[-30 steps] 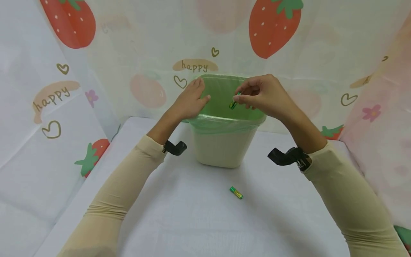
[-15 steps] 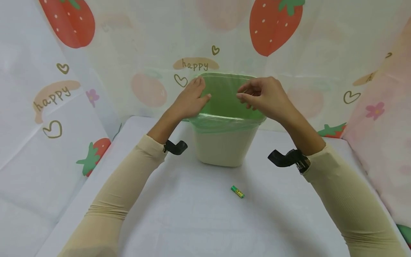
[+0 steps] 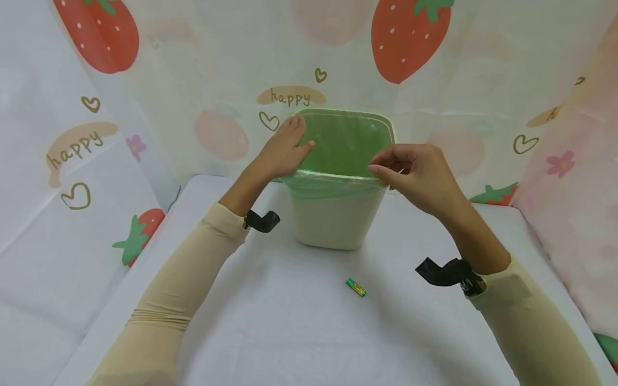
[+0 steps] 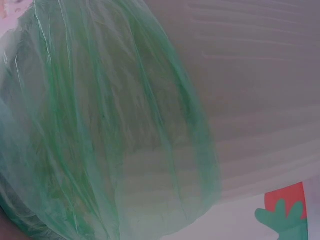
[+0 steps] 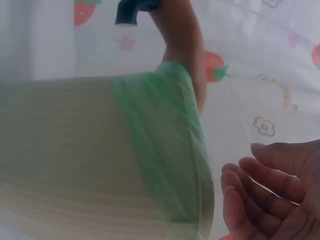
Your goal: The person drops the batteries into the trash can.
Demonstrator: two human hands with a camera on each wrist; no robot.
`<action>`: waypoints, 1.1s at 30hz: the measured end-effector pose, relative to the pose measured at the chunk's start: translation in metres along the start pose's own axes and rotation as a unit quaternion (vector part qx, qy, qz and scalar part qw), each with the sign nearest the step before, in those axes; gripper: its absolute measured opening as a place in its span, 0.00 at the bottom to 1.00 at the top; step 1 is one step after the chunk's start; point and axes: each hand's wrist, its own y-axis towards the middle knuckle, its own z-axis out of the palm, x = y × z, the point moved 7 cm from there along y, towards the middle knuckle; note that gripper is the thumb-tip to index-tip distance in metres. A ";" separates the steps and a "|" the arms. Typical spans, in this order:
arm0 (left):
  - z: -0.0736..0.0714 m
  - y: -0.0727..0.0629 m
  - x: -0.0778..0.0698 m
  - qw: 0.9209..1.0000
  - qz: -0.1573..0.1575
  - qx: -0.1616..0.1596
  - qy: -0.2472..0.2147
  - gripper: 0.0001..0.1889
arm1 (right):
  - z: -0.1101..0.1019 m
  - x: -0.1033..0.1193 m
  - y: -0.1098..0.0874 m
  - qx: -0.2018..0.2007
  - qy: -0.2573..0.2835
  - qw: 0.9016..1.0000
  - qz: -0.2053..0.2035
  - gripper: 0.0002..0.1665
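Note:
A cream waste bin point(image 3: 333, 220) with a green plastic liner point(image 3: 338, 187) folded over its rim stands on the white table. My left hand point(image 3: 285, 147) rests on the bin's left rim, its thumb extended over the opening. My right hand point(image 3: 417, 174) is at the right front corner of the bin. In the right wrist view, the right hand point(image 5: 275, 192) has loosely bent fingers with nothing between them, apart from the liner. A green and yellow battery point(image 3: 355, 287) lies on the table in front of the bin. The bin's bottom inside is hidden.
A white cloth covers the table point(image 3: 289, 332). Behind it hangs a curtain point(image 3: 222, 64) printed with strawberries and hearts, close to the bin's back. Black wrist cameras, one on the left point(image 3: 262, 221) and one on the right point(image 3: 444, 272), stick out from the sleeves.
The right hand let go of a second battery over the bin's opening, then drew back down and to the right. The left hand has stayed on the rim. The table's battery lies still.

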 end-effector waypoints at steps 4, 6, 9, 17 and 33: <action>-0.001 0.000 0.001 1.000 0.000 -0.001 -0.001 0.37 | 0.005 0.001 -0.012 0.007 0.006 1.000 -0.004 0.06; -0.001 -0.001 0.001 1.000 0.000 -0.001 -0.003 0.37 | 0.008 0.000 -0.019 0.011 0.016 1.000 -0.003 0.05; -0.001 -0.002 0.001 1.000 -0.001 0.000 -0.002 0.37 | 0.015 -0.002 -0.031 0.019 0.030 0.999 -0.002 0.05; -0.003 -0.005 0.002 1.000 -0.006 -0.003 -0.010 0.37 | 0.040 -0.017 -0.057 0.036 0.037 0.999 -0.001 0.03; -0.001 -0.001 -0.001 1.000 0.005 -0.002 -0.005 0.37 | 0.100 -0.084 -0.113 0.078 0.054 0.991 0.095 0.02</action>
